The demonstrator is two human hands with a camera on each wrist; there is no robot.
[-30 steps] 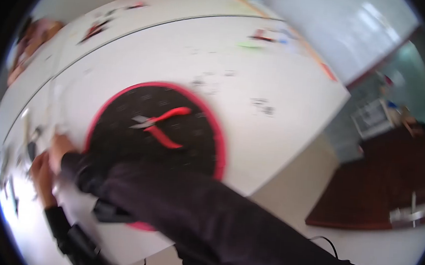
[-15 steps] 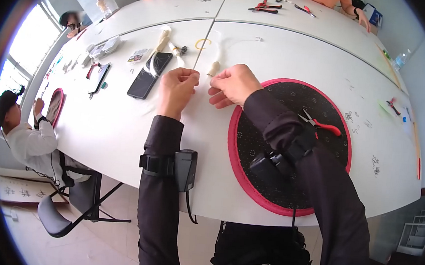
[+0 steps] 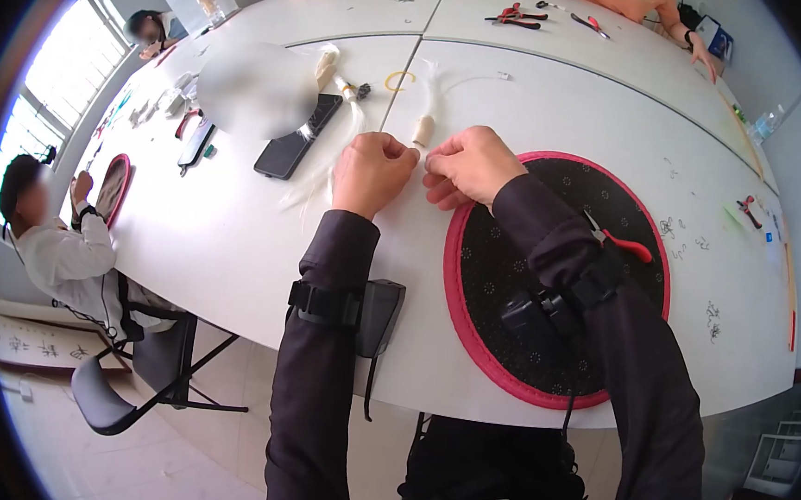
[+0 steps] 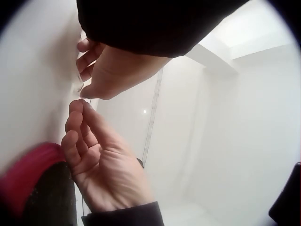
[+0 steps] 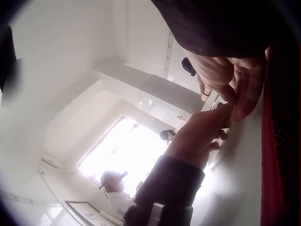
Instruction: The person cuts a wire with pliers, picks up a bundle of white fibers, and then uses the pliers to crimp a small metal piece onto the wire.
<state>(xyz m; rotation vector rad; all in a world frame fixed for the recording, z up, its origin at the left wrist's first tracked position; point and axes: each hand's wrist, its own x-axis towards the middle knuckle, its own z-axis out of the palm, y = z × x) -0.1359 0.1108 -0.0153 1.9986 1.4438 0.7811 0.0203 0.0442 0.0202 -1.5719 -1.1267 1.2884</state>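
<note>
Side by side over the white table [image 3: 235, 229], both hands meet near a beige cylindrical piece [image 3: 424, 131] with pale strands. The left hand [image 3: 368, 175] has thumb and index finger pinched together; the right hand [image 3: 476, 167] pinches beside it, other fingers loosely curled. In the left wrist view the left hand [image 4: 124, 70] is above and the right hand [image 4: 106, 165] below, their fingertips almost touching around a tiny item too small to identify. The right wrist view has the right hand [image 5: 235, 80] meeting the left hand [image 5: 200, 134], fingertips overlapping. Long white strands [image 3: 358, 122] lie beside the left hand.
Red-handled pliers [image 3: 626, 245] rest on a round black mat with a red rim [image 3: 454, 282], partly under the right forearm. A black phone [image 3: 286, 154] lies left of the hands. Small dark bits [image 3: 671, 230] are scattered right of the mat. Other people sit around the table.
The head view has swung from a blurred, tilted angle to the hands. Since half a second ago, the left hand has come closer to the right; a blurred patch now covers items at the left.
</note>
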